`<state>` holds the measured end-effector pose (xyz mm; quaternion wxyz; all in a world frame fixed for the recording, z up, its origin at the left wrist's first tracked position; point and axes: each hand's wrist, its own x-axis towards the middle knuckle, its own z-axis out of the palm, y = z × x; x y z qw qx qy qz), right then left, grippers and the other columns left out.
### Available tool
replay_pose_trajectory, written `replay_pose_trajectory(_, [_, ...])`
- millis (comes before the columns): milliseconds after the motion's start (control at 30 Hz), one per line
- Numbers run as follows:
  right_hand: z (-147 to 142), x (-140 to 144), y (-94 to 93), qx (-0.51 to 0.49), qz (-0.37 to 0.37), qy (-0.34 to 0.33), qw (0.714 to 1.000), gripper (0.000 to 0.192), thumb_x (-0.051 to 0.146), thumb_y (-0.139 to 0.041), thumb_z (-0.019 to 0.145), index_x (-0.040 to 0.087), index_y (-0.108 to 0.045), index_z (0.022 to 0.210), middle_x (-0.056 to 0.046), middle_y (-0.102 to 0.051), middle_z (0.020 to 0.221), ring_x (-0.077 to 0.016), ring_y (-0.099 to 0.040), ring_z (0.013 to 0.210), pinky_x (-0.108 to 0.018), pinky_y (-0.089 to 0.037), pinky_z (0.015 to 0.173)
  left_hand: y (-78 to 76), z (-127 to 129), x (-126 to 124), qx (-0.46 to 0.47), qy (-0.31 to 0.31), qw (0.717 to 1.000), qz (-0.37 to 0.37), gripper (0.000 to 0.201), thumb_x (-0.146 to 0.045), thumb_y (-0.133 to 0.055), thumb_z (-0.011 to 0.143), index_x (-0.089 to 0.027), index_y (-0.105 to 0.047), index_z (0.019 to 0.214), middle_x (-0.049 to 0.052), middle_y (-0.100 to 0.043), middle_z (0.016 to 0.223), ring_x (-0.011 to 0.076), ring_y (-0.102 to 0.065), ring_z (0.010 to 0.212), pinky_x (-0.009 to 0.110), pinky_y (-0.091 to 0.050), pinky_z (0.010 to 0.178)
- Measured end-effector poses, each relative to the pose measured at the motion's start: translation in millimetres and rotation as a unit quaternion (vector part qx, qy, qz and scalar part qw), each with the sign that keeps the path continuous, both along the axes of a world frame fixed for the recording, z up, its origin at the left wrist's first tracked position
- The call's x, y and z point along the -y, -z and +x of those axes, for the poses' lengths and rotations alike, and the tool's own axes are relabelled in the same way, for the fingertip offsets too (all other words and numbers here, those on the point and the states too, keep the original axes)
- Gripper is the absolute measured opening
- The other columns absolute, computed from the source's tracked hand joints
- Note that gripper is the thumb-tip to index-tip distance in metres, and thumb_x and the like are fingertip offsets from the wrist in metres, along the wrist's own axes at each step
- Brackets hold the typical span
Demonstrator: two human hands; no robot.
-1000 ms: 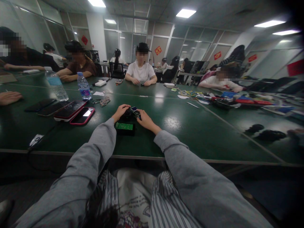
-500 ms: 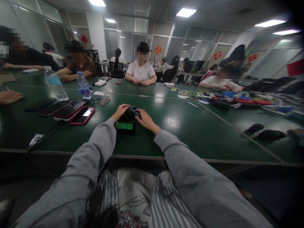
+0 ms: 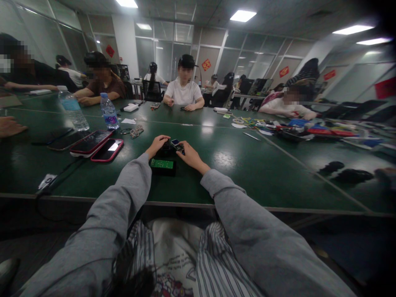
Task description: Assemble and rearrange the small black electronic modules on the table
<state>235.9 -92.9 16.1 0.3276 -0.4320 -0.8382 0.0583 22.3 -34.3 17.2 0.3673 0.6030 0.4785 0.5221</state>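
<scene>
Head view: both hands meet mid-table past the near edge, left hand (image 3: 157, 145) curled on a dark part (image 3: 165, 150) to steady it, right hand (image 3: 190, 155) pinching a small module (image 3: 175, 143) onto it, green board (image 3: 162, 164) lying just nearer.

On the bench (image 3: 247, 165), a circuit board (image 3: 162, 164) lies just before both hands, phones (image 3: 97, 146) to its left, two bottles (image 3: 74, 110) behind those.
</scene>
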Motion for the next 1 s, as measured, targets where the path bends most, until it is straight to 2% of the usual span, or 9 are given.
replay_pose_trajectory(367, [8,5,-3.9,0.007,0.002,-0.017,1.0,0.039,0.029,-0.058,0.089,0.02,-0.044,0.124,-0.011,-0.061,0.115,-0.0235,-0.059,0.107,-0.04,-0.048,0.092,-4.8,3,5,-0.004,-0.011,1.0,0.0,0.021,-0.017,-0.057,0.08,-0.013,-0.073,0.092,0.007,-0.072,0.1,0.0201,-0.063,0.095,0.034,-0.045,0.096])
replay_pose_trajectory(467, [27,16,-6.7,0.012,-0.013,-0.027,0.999,0.039,0.028,-0.058,0.089,0.021,-0.044,0.125,-0.011,-0.061,0.116,-0.0232,-0.06,0.109,-0.04,-0.048,0.093,-4.5,3,4,0.002,-0.009,1.0,-0.006,0.022,-0.017,-0.057,0.08,-0.014,-0.073,0.094,0.007,-0.071,0.1,0.0198,-0.062,0.093,0.033,-0.046,0.093])
replay_pose_trajectory(567, [60,34,-8.5,0.005,-0.037,-0.027,0.999,0.041,0.029,-0.057,0.088,0.022,-0.043,0.127,-0.01,-0.061,0.118,-0.0224,-0.062,0.107,-0.04,-0.049,0.092,-4.2,3,5,0.0,-0.01,1.0,-0.013,0.023,-0.019,-0.057,0.08,-0.014,-0.073,0.095,0.007,-0.071,0.098,0.0192,-0.062,0.09,0.032,-0.047,0.089])
replay_pose_trajectory(667, [112,57,-7.3,0.006,-0.045,0.006,0.999,0.042,0.034,-0.054,0.089,0.023,-0.043,0.128,-0.01,-0.062,0.117,-0.0236,-0.063,0.104,-0.043,-0.05,0.092,-4.3,2,5,0.003,-0.009,1.0,-0.019,0.023,-0.02,-0.058,0.079,-0.014,-0.074,0.095,0.006,-0.071,0.095,0.0188,-0.062,0.086,0.032,-0.048,0.086])
replay_pose_trajectory(767, [191,73,-1.4,0.012,-0.055,0.069,0.996,0.043,0.044,-0.052,0.09,0.026,-0.044,0.128,-0.011,-0.063,0.115,-0.0268,-0.065,0.102,-0.049,-0.052,0.091,-4.7,2,6,0.012,-0.007,1.0,-0.022,0.023,-0.02,-0.058,0.079,-0.015,-0.074,0.095,0.006,-0.071,0.093,0.0188,-0.062,0.087,0.032,-0.047,0.087])
replay_pose_trajectory(867, [293,82,7.7,-0.008,-0.035,0.21,0.977,0.049,0.057,-0.051,0.084,0.031,-0.047,0.125,-0.014,-0.065,0.11,-0.0307,-0.066,0.099,-0.053,-0.052,0.089,-5.2,2,7,0.013,-0.006,1.0,-0.018,0.022,-0.021,-0.059,0.078,-0.015,-0.074,0.093,0.005,-0.071,0.093,0.0193,-0.062,0.088,0.033,-0.047,0.089])
replay_pose_trajectory(933, [359,89,13.4,-0.02,0.013,0.337,0.941,0.06,0.07,-0.047,0.079,0.028,-0.05,0.121,-0.023,-0.062,0.11,-0.0375,-0.064,0.104,-0.059,-0.05,0.085,-5.3,1,7,0.01,-0.007,1.0,-0.013,0.022,-0.021,-0.059,0.078,-0.016,-0.074,0.093,0.006,-0.071,0.094,0.0196,-0.062,0.088,0.033,-0.047,0.089])
replay_pose_trajectory(1000, [409,99,17.2,-0.033,0.034,0.434,0.899,0.069,0.08,-0.043,0.073,0.028,-0.053,0.118,-0.028,-0.059,0.111,-0.045,-0.06,0.11,-0.068,-0.045,0.083,-4.9,1,7,0.01,-0.003,1.0,-0.014,0.023,-0.022,-0.06,0.078,-0.016,-0.074,0.094,0.006,-0.071,0.094,0.0195,-0.062,0.087,0.034,-0.047,0.089])
